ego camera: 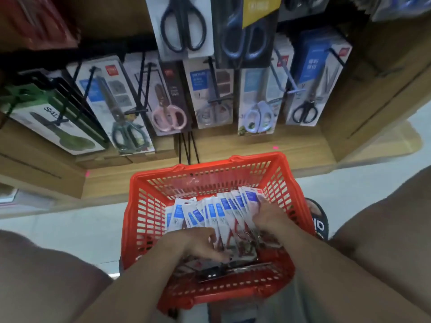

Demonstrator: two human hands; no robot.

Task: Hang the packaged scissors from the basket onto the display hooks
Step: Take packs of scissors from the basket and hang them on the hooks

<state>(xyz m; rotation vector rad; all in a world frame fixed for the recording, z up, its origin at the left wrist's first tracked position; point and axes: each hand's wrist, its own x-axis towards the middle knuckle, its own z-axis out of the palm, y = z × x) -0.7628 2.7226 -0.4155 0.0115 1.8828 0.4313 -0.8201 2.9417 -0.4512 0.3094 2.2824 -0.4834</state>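
1. Two hands are working inside the red basket (144, 206), which is sitting on the floor in front of the display, between the person's knees.
2. The packaged scissors (221, 213) are lying fanned out in the basket, cards overlapping, their blue header ends pointing away from the person toward the display and their handle ends lying nearer the person.
3. The left hand (198, 243) is lying across the near end of the fan, fingers bent down onto the cards; whether that grip is actually closing round a pack or only pressing on it, I cannot tell.
4. The right hand (265, 215) is reaching over the right side of the fan, fingertips at the upper edge of the rightmost cards; here too the grip is hidden by the back of the hand, so I cannot tell if it is pinching one.
5. The display hooks (213, 80) are jutting out above and beyond the basket, most already carrying other scissor packs; a bare dark hook (189, 148) is showing just above the basket's far rim.
6. Judging the coming move: the packs' long axis is already running toward the hooks, header end leading, and the right hand is nearer those headers, so it looks better placed to lift one pack and carry it up.
7. The risk is neighbouring cards sliding along with the chosen one.
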